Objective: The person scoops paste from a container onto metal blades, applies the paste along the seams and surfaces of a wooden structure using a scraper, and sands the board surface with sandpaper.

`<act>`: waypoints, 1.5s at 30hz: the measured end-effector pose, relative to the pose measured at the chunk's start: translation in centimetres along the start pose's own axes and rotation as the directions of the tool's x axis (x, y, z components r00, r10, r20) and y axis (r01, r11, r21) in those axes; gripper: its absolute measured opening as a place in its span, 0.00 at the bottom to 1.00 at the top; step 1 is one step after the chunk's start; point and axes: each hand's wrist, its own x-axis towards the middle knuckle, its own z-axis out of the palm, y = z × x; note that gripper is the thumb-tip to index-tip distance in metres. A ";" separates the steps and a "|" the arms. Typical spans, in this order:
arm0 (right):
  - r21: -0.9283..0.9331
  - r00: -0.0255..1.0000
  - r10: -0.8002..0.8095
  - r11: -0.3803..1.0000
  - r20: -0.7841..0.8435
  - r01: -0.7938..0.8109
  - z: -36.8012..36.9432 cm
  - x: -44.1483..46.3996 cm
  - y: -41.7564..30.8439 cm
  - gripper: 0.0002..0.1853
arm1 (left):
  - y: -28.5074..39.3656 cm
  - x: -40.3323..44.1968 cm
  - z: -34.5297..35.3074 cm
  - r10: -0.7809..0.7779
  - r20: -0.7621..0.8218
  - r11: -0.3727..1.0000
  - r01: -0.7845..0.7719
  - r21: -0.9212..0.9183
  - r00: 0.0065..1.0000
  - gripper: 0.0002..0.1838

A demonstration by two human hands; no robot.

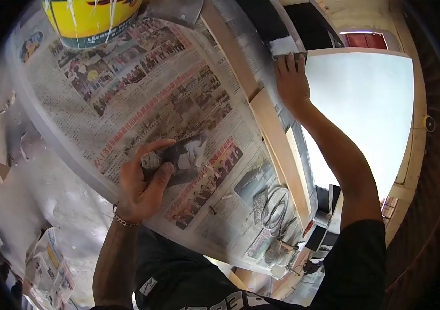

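Note:
My left hand (145, 186) pinches a flat, dark grey scraper (176, 168) between thumb and fingers. Whitish paste (185, 160) is smeared across that scraper, which is held over the newspaper (163, 103). At the upper right, my right hand (291, 85) reaches out, with its fingers closed on a thin grey scraper (295, 55), mostly hidden by the fingertips. The blade's edge meets a patch of white paste (282, 45) on a narrow dark board (264, 20).
A yellow lacquer tub (93, 23) with white drips stands at the upper left on the newspaper-covered surface. Wooden strips (277, 144) run beside a large white panel (364, 113). Coiled cable (276, 206) and a spray gun (279, 253) lie near the lower edge.

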 end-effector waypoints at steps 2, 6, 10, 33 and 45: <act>-0.053 1.000 -0.015 0.998 0.020 0.016 0.3 1.2 -0.4 0.23 | -0.4 0.0 -0.3 0.004 0.005 1.000 -0.004 0.001 1.000 0.16; -0.023 1.000 0.008 1.000 0.009 -0.008 1.4 2.3 -0.8 0.23 | -0.4 0.1 0.1 0.060 -0.006 0.998 -0.060 -0.027 0.998 0.16; -0.049 0.998 0.017 0.999 0.065 -0.014 2.1 3.1 -1.0 0.22 | -0.3 0.4 -0.3 0.173 -0.001 0.979 -0.172 0.105 0.985 0.16; -0.162 0.982 -0.111 0.977 0.150 0.135 1.0 3.3 0.1 0.17 | -1.0 0.1 0.1 0.027 -0.051 0.983 -0.036 -0.183 0.998 0.19; 0.032 0.987 -0.140 0.990 0.083 0.137 0.2 -2.2 2.1 0.17 | -0.5 0.3 0.4 0.068 -0.033 0.992 -0.071 -0.101 0.997 0.18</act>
